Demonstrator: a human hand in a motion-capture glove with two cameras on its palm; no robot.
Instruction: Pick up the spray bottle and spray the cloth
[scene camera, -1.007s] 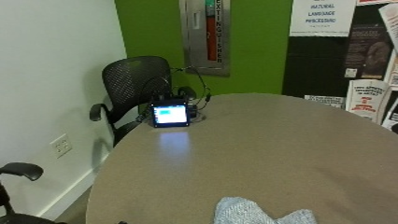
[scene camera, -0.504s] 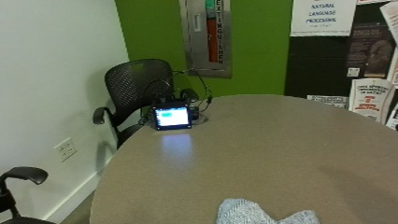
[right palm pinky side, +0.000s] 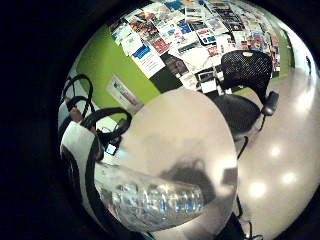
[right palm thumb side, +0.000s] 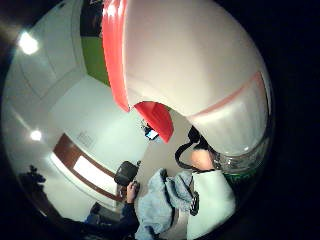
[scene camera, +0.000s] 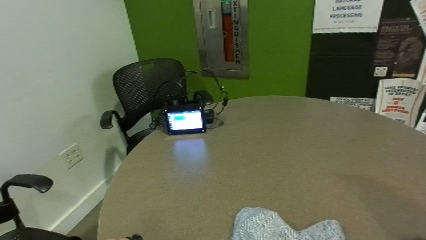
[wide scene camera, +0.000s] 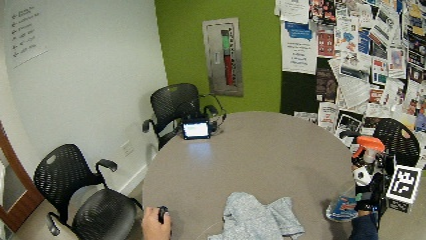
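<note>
Holding the spray bottle (wide scene camera: 360, 175) raised off the round table (wide scene camera: 266, 155), the gloved right hand (wide scene camera: 376, 187) is gripping it, fingers wrapped round its clear body. The pick-up looks done; next comes swinging the orange nozzle toward the cloth (wide scene camera: 256, 220), which is lying crumpled to the hand's left. Farther across, a small screen device (wide scene camera: 197, 130) is sitting; nothing is blocking the way.
</note>
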